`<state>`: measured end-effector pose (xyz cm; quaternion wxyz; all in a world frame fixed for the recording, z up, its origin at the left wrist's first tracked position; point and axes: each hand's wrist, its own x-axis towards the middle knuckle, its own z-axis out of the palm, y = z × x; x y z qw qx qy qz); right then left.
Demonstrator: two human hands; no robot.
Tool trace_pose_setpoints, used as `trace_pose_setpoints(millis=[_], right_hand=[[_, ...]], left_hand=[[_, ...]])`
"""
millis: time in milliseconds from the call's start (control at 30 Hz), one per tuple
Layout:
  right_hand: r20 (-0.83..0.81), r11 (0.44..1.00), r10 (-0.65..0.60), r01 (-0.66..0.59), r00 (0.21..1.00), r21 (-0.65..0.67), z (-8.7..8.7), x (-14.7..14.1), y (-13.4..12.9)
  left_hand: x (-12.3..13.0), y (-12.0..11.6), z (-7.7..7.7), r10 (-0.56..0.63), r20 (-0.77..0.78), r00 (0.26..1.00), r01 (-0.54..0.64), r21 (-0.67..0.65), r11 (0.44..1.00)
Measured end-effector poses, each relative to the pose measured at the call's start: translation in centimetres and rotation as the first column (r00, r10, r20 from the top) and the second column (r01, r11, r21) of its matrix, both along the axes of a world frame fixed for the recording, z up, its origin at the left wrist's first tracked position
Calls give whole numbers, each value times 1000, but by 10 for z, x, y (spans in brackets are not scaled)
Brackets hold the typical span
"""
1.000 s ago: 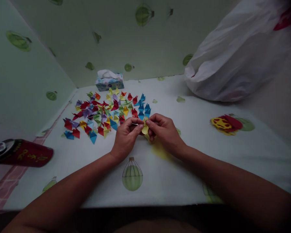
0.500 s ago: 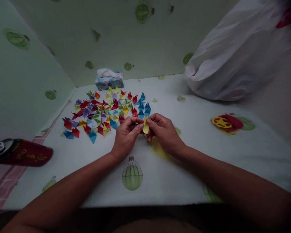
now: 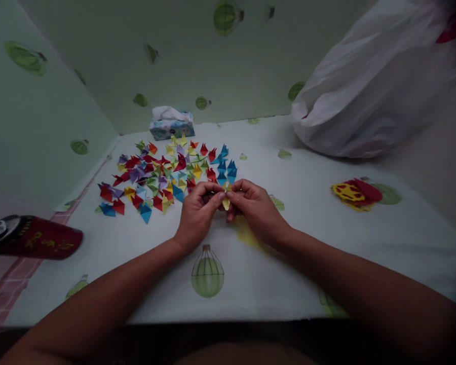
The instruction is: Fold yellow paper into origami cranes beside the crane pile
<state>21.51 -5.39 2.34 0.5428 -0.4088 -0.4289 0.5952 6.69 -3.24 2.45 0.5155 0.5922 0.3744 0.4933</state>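
A small folded piece of yellow paper [image 3: 226,204] is pinched between my two hands above the middle of the table. My left hand [image 3: 199,210] grips it from the left, thumb and fingers closed. From the other side my right hand [image 3: 256,210] holds it, its thumb close to the left thumb. The fingers cover much of the paper. Just beyond the hands, many small origami cranes [image 3: 157,177] in red, blue, yellow, green and purple lie spread out. A flat yellow patch [image 3: 251,235] shows on the table below my right hand.
A tissue box [image 3: 172,126] stands at the back. On the left lies a dark red can [image 3: 34,237]. A big white plastic bag [image 3: 361,101] sits at the back right, with red and yellow cut-out pieces [image 3: 355,193] in front of it. Walls close off the back and left.
The yellow paper now shows less between my thumbs and looks narrower. My right thumb has come closer to the left one. The things on the table lie as before.
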Motion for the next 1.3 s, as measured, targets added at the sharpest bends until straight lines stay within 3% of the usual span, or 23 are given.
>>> trace_pose_setpoints(millis=[167,500,633,767,933,1133,1300], right_hand=[[70,997,-78,77,994,27,2,1,1],[226,999,42,-44,973,6,9,0,-4],[202,999,24,-30,979,27,9,0,-5],[179,998,41,-48,983,30,7,0,-4],[183,997,73,-79,980,26,6,0,-3],[207,999,9,-19,978,46,5,0,-3],[281,993,59,-84,958,80,5,0,-1]], left_hand=[[2,-2,-3,-43,-40,998,44,32,998],[-3,1,-2,76,-156,985,-35,246,969],[-2,3,0,64,-70,995,-54,141,989],[-3,5,2,-5,-48,999,8,62,998],[-5,6,4,23,-88,996,-18,63,998],[-3,5,4,-23,-86,996,24,5,1000],[-5,8,6,55,-135,989,-46,68,997]])
